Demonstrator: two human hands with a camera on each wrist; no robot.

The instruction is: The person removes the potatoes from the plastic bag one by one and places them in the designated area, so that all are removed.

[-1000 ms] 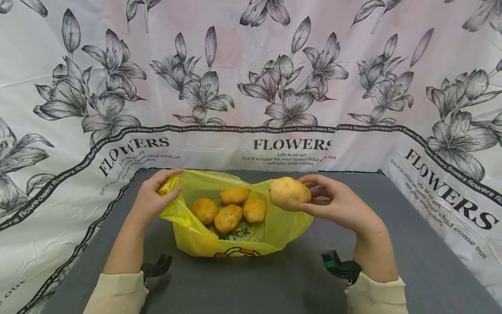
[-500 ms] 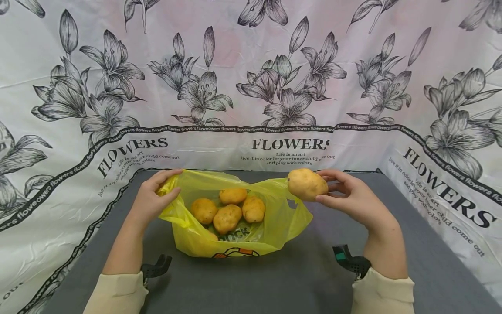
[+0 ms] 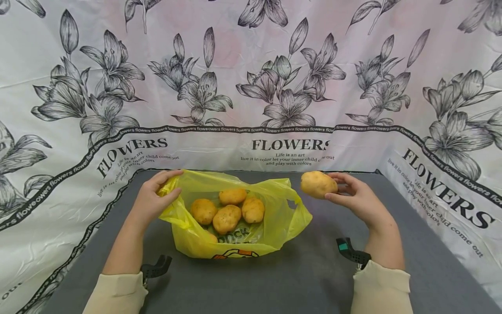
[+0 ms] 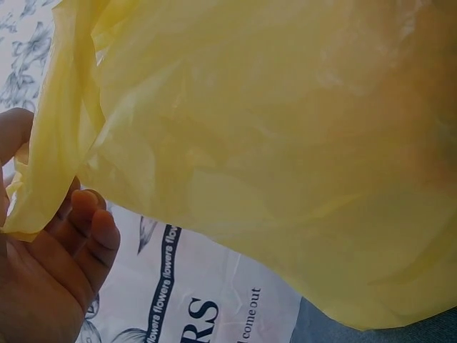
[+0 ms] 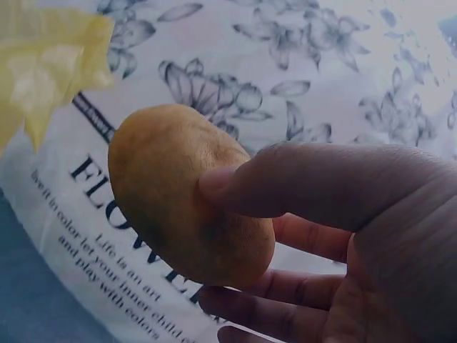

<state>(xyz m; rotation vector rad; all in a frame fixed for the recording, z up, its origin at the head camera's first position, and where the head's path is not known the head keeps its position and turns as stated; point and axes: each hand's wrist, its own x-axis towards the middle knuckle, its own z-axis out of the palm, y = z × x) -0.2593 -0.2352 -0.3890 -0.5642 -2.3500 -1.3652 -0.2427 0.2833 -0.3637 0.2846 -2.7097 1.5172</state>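
A yellow plastic bag (image 3: pixel 274 235) stands with its mouth wide on the table, and several potatoes (image 3: pixel 227 219) lie inside. My left hand (image 3: pixel 154 196) grips the left edge of the bag's mouth; in the left wrist view the film passes between the thumb and fingers (image 4: pixel 103 239). To the right of the bag and apart from it, my right hand (image 3: pixel 358 198) holds one potato (image 3: pixel 318 184) in the air between thumb and fingers. The right wrist view has the thumb pressed on that potato (image 5: pixel 164 179), the fingers behind it.
The dark grey table (image 3: pixel 251 288) lies under the bag. A white cloth (image 3: pixel 290 152) with flower prints hangs behind and at both sides. A black wrist mount (image 3: pixel 157 266) sits on the left arm, another mount (image 3: pixel 353 253) on the right.
My right hand has carried the potato rightward, from over the bag's right edge to beside the bag. The left hand keeps its grip, and the bag's right rim now shows unobstructed.
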